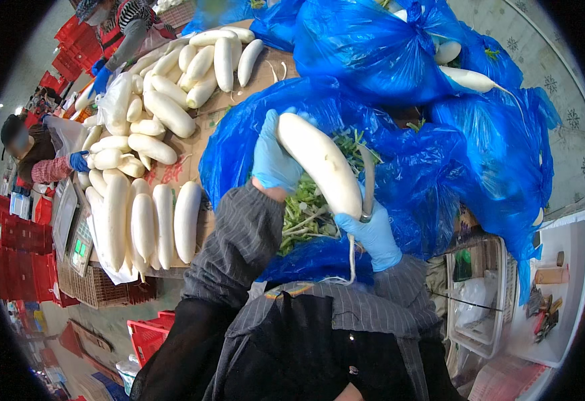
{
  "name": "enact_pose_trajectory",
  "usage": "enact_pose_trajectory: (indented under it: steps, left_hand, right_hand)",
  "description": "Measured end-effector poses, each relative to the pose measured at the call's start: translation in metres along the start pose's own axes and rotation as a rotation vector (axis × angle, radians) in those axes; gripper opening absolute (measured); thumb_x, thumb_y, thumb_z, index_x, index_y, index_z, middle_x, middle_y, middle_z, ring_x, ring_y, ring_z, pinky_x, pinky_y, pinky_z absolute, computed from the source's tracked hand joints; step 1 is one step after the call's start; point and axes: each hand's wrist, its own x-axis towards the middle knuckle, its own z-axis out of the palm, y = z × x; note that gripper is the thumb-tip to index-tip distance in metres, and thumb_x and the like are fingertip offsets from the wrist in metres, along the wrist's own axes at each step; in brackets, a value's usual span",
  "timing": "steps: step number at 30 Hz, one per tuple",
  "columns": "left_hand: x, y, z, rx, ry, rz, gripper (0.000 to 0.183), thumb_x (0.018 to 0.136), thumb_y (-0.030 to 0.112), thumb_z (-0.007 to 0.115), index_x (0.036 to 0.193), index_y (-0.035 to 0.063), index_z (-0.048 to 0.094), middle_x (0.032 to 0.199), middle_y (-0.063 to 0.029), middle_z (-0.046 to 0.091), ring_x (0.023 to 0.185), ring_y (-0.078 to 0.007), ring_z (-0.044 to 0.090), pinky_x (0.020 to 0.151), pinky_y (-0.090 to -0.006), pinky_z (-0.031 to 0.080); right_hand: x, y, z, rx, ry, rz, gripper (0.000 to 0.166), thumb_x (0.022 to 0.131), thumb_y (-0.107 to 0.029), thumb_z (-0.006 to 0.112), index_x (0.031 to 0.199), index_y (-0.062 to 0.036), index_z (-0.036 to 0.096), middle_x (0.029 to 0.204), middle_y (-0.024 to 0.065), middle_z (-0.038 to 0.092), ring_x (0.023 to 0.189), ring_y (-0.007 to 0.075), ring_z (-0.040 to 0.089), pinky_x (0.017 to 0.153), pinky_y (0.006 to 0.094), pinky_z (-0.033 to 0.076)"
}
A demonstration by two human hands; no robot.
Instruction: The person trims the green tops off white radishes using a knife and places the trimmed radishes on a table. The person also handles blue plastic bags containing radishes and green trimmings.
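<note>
A long white daikon radish (322, 163) lies slantwise between my gloved hands, its thin root tail hanging at the lower end. My left hand (276, 155), in a light blue glove, holds its upper end. Around its lower end my right hand (372, 233) is closed, and the same hand also grips a knife with a curved metal blade (367, 175) that points upward beside the radish. Beneath them, cut green leaves and stems (305, 215) lie in an opened blue plastic bag (237, 130). Parts of the fingers are hidden behind the radish.
Many daikons (144, 225) cover the cardboard-topped table (207, 120) at left, beside a scale (79, 245). Full blue bags (367, 50) stand at the back and right. Two co-workers (47, 168) (127, 35) handle radishes at left. White plastic bins (573, 250) stand at lower right.
</note>
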Motion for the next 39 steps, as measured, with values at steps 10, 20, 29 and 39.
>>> enact_pose_trajectory:
  steps: [10, 20, 29, 39]
  left_hand:
    - [0.018, 0.004, -0.011, -0.347, -0.037, -0.07, 0.038, 0.098, 0.045, 0.043, 0.105, 0.0091, 0.056, 0.105, -0.0093, 0.064, 0.098, -0.0284, 0.061, 0.089, -0.0464, 0.049]
    - [-0.069, -0.076, 0.008, 0.725, -0.167, 0.014, 0.069, 0.085, 0.018, 0.069, 0.141, 0.0075, 0.03, 0.13, -0.0092, 0.05, 0.119, -0.0213, 0.05, 0.099, -0.0347, 0.042]
    - [0.033, 0.023, 0.002, -0.044, -0.153, -0.013, 0.025, 0.097, 0.023, 0.054, 0.118, 0.0104, 0.055, 0.092, -0.004, 0.063, 0.08, -0.0203, 0.061, 0.072, -0.0366, 0.054]
    - [0.079, -0.098, -0.156, 0.389, -0.497, -0.346, 0.039, 0.096, 0.025, 0.055, 0.131, 0.0083, 0.051, 0.123, -0.0121, 0.059, 0.108, -0.0245, 0.057, 0.09, -0.0382, 0.047]
  right_hand:
    - [-0.005, 0.003, 0.001, 0.207, 0.014, 0.038, 0.089, 0.072, -0.032, 0.084, 0.141, 0.0004, 0.037, 0.12, 0.0116, 0.059, 0.097, 0.0153, 0.061, 0.076, 0.0281, 0.054]
    - [0.005, -0.008, 0.013, -0.086, 0.229, -0.251, 0.067, 0.072, -0.005, 0.08, 0.13, 0.0018, 0.048, 0.12, 0.0119, 0.06, 0.108, 0.0184, 0.059, 0.088, 0.0322, 0.05]
    - [-0.009, 0.009, 0.013, 0.146, 0.029, -0.087, 0.075, 0.076, -0.009, 0.076, 0.139, 0.0014, 0.038, 0.101, 0.0135, 0.063, 0.069, 0.0184, 0.062, 0.057, 0.032, 0.053]
    - [0.001, 0.06, -0.005, 0.919, -0.609, 0.198, 0.054, 0.087, -0.035, 0.067, 0.121, 0.0008, 0.045, 0.065, 0.0025, 0.048, 0.058, 0.0136, 0.044, 0.051, 0.0284, 0.036]
